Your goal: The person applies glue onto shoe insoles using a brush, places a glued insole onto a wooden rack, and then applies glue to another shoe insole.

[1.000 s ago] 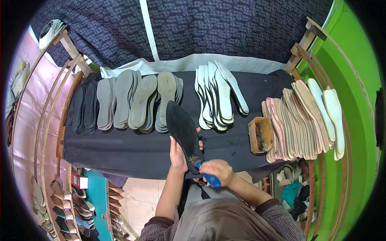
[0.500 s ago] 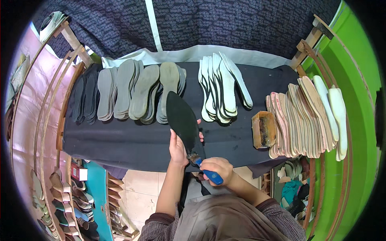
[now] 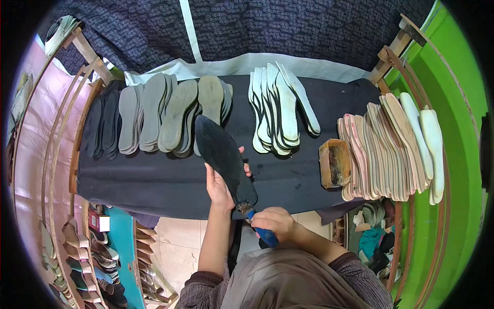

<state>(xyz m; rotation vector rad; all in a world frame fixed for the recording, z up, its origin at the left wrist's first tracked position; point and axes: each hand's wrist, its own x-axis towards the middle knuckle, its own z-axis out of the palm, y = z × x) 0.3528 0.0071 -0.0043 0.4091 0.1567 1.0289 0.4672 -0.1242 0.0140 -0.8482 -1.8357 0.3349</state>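
Observation:
A black shoe insole (image 3: pixel 222 157) lies tilted across my left hand (image 3: pixel 220 191), its toe end pointing far left. The thumb rests along its left edge and fingertips show at the right edge. My right hand (image 3: pixel 275 224) is wrapped round the blue handle of a brush (image 3: pixel 263 233). The dark, clogged bristles sit at the insole's heel end, near the front edge of the table. To the right stands an open, stained yellowish glue container (image 3: pixel 335 164), apart from both hands.
Overlapping grey insoles (image 3: pixel 154 113) and black ones (image 3: pixel 108 123) lie at the back left of the black-covered table (image 3: pixel 154 180). White insoles (image 3: pixel 285 110) lie at back centre, beige ones (image 3: pixel 386 149) at right. Wooden racks (image 3: pixel 77 154) flank the table; shoes (image 3: pixel 105 257) fill shelves below left.
The insole and my left hand have shifted slightly left. The brush has moved down off the insole's surface to its heel end, with my right hand a little lower.

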